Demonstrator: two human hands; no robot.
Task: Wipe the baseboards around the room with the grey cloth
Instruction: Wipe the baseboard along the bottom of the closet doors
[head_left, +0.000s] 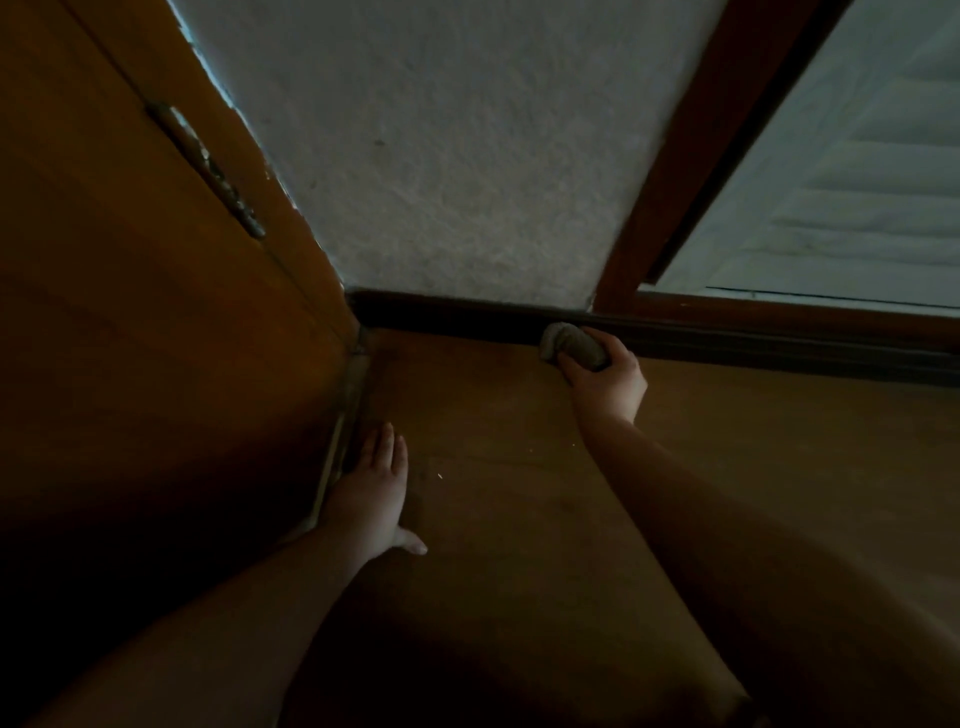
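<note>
Two bare hands work low: the right hand (605, 376) grips the bunched grey cloth (571, 347) against the dark wooden baseboard (467, 310), while the flat left hand (371, 491) braces on the brown floor (493, 467); firm, even pressure toward the corner would serve best

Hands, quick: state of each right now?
Left hand: open, fingers straight, flat on the floor.
Right hand: grips the grey cloth against the baseboard.
</note>
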